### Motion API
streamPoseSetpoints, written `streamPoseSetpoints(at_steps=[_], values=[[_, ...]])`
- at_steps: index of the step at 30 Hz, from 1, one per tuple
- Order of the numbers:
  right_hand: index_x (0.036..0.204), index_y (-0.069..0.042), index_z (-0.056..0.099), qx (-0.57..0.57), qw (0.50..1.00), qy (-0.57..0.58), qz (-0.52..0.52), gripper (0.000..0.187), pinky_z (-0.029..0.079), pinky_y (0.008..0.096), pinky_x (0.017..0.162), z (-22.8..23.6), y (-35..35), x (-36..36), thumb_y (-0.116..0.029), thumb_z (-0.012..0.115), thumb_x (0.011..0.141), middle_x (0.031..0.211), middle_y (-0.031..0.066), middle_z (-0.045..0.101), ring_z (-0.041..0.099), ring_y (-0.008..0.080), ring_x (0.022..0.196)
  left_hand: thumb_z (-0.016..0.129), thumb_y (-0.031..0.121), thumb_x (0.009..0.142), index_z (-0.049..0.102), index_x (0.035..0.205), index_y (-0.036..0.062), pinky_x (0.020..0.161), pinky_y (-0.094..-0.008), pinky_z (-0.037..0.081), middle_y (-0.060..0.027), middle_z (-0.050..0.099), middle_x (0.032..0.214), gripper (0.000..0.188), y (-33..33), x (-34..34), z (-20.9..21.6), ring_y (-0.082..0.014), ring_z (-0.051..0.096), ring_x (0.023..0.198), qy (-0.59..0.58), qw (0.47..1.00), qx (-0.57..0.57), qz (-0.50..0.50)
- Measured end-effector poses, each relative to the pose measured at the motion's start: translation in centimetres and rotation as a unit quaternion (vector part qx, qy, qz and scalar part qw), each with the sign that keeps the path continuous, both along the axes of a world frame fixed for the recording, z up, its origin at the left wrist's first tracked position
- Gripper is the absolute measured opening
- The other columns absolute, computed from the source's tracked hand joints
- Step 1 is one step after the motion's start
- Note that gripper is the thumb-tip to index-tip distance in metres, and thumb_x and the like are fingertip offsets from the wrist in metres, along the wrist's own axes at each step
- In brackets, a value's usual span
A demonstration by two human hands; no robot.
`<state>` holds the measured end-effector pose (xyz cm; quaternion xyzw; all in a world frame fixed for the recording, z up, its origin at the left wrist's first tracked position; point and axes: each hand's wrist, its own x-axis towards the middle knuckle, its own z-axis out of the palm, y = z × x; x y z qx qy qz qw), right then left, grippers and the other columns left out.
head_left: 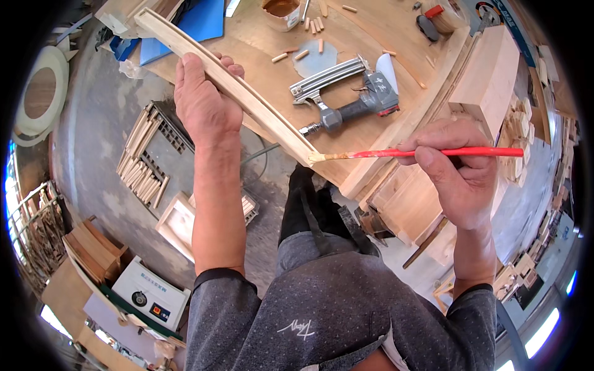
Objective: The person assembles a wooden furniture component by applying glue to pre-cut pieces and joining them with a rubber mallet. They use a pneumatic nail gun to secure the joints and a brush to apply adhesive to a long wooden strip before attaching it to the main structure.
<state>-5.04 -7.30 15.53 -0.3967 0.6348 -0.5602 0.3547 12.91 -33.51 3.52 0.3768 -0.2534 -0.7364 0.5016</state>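
My left hand (207,93) is closed around a long, pale wooden strip (266,115) with a groove along it. The strip slants from the upper left down to the middle of the view. Between the fingers and thumb of my right hand (458,164) is a thin paintbrush (383,153) with a red handle. Its pale, coated bristles touch the near end of the strip. Behind the strip, a grey and black nail gun (356,102) lies on the workbench (365,37) with an air fitting at its handle end.
Several short wooden dowels (314,26) lie near a cup of brown liquid (281,9) at the back. Thick wooden blocks (486,80) stand at the right. A crate of wooden sticks (145,161) is on the floor at left, above a white machine (150,294).
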Motion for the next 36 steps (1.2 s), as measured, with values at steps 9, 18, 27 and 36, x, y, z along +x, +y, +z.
streamPoseSetpoints(at_steps=[9,18,27,36], values=[[0.112,0.005,0.068,0.021,0.989,0.017,-0.146,0.012,0.065,0.0332,0.083,2.0,13.1,-1.9,-0.005,0.066,0.106,0.102,0.0172,0.077,0.077,0.0216,0.09,0.053,0.03,0.115,0.053,0.115,-0.0061,0.075,-0.0382,0.053,-0.017,0.056,0.098,0.036,5.3,-0.5,0.4,-0.0253,0.054,0.084,0.057,0.996,-0.039,-0.054],[0.114,0.003,0.065,0.003,0.937,0.005,-0.349,0.018,0.068,0.0352,0.082,0.3,30.2,-5.4,-0.014,0.059,0.113,0.106,0.0171,0.075,0.078,0.024,0.092,0.05,0.027,0.117,0.053,0.126,-0.0026,0.075,-0.0346,0.052,-0.012,0.052,0.102,0.031,9.9,0.8,-1.7,-0.0218,0.051,0.088,0.127,0.984,0.021,-0.125],[0.109,0.004,0.068,0.144,0.923,-0.063,-0.351,0.013,0.068,0.0333,0.075,-2.4,34.9,-1.5,-0.009,0.068,0.108,0.098,0.0165,0.078,0.08,0.022,0.085,0.046,0.026,0.119,0.056,0.135,-0.002,0.075,-0.0336,0.053,-0.0116,0.052,0.104,0.034,13.3,2.1,-3.2,-0.0218,0.051,0.088,0.056,0.988,0.052,-0.138],[0.106,0.002,0.07,0.186,0.92,-0.07,-0.338,0.008,0.065,0.0292,0.075,-3.4,34.1,1.4,-0.006,0.071,0.104,0.092,0.0098,0.075,0.077,0.0163,0.084,0.044,0.027,0.119,0.055,0.131,-0.0028,0.075,-0.0339,0.053,-0.0134,0.053,0.106,0.034,14.6,2.2,-3.3,-0.0227,0.052,0.09,0.068,0.981,0.067,-0.166]])
